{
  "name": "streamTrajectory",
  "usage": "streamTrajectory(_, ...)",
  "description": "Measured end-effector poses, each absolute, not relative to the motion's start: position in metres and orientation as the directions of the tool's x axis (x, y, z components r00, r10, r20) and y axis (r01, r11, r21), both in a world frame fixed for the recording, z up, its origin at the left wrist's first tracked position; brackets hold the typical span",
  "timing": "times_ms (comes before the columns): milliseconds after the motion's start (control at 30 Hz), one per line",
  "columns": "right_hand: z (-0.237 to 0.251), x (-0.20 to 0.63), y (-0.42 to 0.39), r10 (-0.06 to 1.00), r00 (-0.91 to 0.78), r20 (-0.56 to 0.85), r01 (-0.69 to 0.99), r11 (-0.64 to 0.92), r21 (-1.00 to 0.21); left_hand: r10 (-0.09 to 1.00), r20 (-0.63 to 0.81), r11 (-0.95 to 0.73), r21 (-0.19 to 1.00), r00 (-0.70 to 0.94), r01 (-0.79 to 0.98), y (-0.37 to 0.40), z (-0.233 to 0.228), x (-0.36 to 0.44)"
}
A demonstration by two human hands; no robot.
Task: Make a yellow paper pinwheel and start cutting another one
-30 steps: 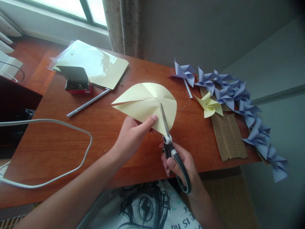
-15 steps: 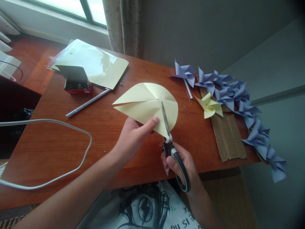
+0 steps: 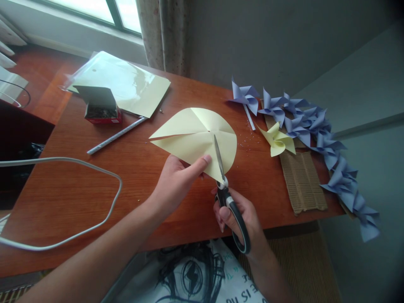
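A pale yellow sheet of paper (image 3: 195, 122) with creases and a slit on its left side is held above the table. My left hand (image 3: 181, 176) pinches its near edge, thumb on top and fingers hidden underneath. In my right hand (image 3: 238, 210) is a pair of scissors (image 3: 224, 195) with black and white handles. One blade lies over the paper's near right part and points away from me toward the centre; the other blade is hidden beneath the sheet.
Several blue paper pinwheels (image 3: 298, 130) and a yellow pinwheel (image 3: 277, 141) lie at the right, by corrugated cardboard (image 3: 303, 181). At the left are a small red box (image 3: 102, 115), a patterned paper stick (image 3: 116, 135), a packet of paper (image 3: 126, 84) and a white cable (image 3: 118, 189).
The yellow paper has shifted very slightly, and the scissor handles have moved a touch to the left. Both hands keep their holds.
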State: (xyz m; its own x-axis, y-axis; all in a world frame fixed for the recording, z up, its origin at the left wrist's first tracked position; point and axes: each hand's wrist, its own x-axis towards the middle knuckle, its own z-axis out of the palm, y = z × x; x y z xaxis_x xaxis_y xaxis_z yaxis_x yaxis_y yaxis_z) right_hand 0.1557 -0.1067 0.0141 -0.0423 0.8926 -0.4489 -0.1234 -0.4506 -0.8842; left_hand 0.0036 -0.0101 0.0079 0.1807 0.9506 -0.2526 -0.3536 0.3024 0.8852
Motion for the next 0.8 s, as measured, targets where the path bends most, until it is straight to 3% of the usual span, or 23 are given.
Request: streamTrajectory(800,0.0106,0.1544,-0.1084,0.887,-0.047,-0.460,-0.110,-0.462,-0.880,0.953,-0.247,0.295,0.895,0.177,-0.334,-0.0100,0.0089,0.0030)
